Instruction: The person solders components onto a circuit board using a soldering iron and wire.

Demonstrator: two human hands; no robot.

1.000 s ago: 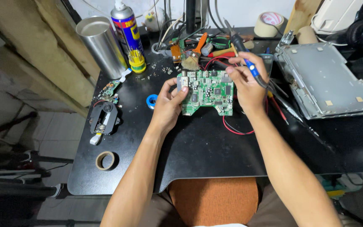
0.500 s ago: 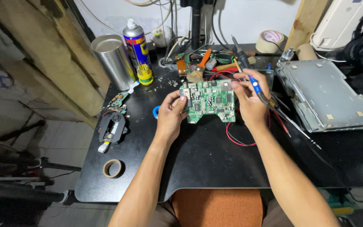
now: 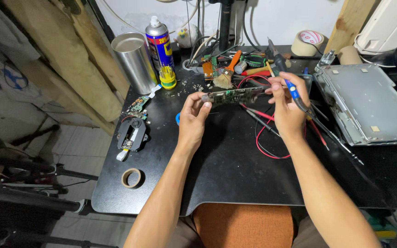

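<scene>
Hands (image 3: pixel 237 108) gripping circuit board (image 3: pixel 233 95) edge-on, black cluttered workbench (image 3: pixel 235 170), white wall (image 3: pixel 272 18), tiled floor (image 3: pixel 74 142).

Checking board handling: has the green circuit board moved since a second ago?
Yes. The circuit board has tipped up from flat to edge-on, lifted off the black table.

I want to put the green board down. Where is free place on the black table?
Free: the black table near the front edge, between the tape ring and red wire. Crowded: the back by the spray can, brush, and the metal chassis at right.
</scene>
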